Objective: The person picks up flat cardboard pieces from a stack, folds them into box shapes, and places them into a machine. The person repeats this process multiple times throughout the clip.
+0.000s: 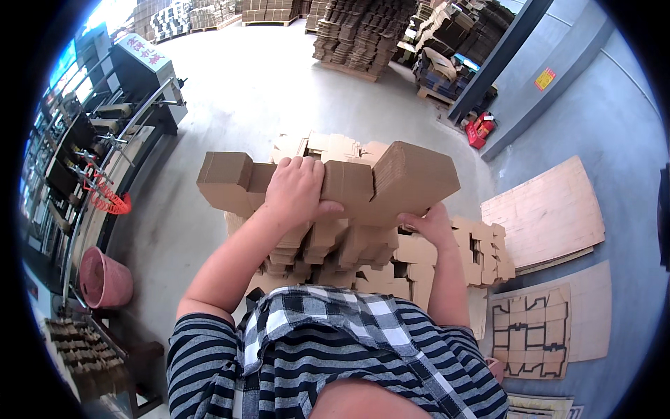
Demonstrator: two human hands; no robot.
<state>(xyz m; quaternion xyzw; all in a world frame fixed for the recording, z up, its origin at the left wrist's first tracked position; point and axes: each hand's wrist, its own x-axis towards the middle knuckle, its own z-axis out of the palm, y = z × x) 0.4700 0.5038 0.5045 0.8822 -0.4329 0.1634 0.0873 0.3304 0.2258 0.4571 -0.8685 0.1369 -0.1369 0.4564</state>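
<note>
A thick bundle of brown die-cut cardboard blanks point(345, 183) is held up in front of me, its notched edges facing up. Over its top edge wraps my left hand point(296, 187), fingers closed on the far side and thumb along the near face. At the lower right corner my right hand point(434, 225) grips the bundle, its thumb against the near face and the other fingers partly hidden. Beneath lie more stacked cardboard blanks point(370, 248), some piled toward me and others spreading to the right. The held bundle hides part of these piles.
A long machine point(118, 146) with rails and an orange coiled hose runs along the left. Near it stands a pink bucket point(105, 278). Wooden boards point(548, 209) and a cutting die point(532, 334) lie at right. Tall cardboard stacks point(361, 35) and a fire extinguisher point(481, 127) stand farther off.
</note>
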